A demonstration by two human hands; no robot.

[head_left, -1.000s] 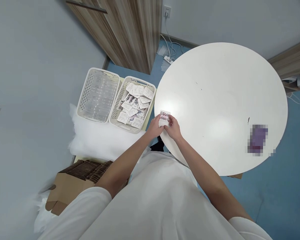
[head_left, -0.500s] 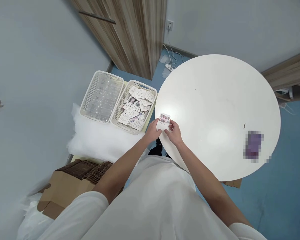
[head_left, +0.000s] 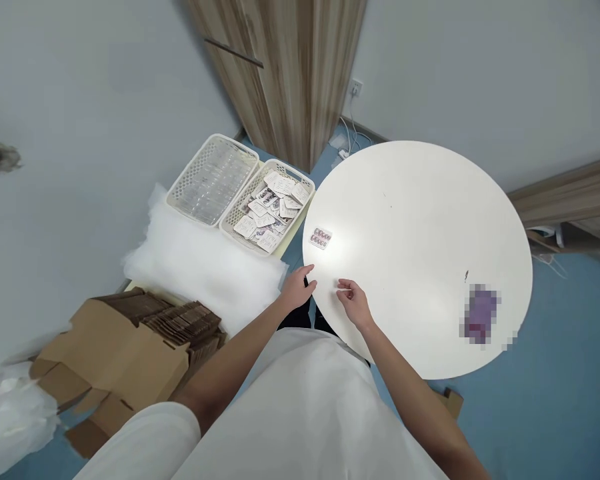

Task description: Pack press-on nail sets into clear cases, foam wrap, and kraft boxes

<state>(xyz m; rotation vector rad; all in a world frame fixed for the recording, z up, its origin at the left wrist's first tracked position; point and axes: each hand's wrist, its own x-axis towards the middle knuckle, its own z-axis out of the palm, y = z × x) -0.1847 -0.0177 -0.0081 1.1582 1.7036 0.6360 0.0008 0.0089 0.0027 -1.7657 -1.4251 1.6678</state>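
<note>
A small flat pack (head_left: 321, 238) with two rows of dark pinkish ovals, like a set of press-on nails, lies at the left side of the round white table (head_left: 420, 220). My left hand (head_left: 299, 288) is at the table's edge, just nearer to me than the pack, thumb and fingers apart and nothing in them. Over the tabletop to its right, my right hand (head_left: 355, 303) is loosely curved, with a gap between thumb and fingertips; it holds nothing. Neither hand touches the pack.
Left of the table stand a white basket of printed cards (head_left: 267, 213) and a basket of clear plastic cases (head_left: 213, 183). Nearer lie white foam sheeting (head_left: 195, 260) and folded brown cardboard boxes (head_left: 125, 347). A blurred purple object (head_left: 481, 313) rests on the table's right side.
Both hands have let go of the pack and drawn back toward my body. The pack now lies flat on the table. The view has shifted somewhat.
</note>
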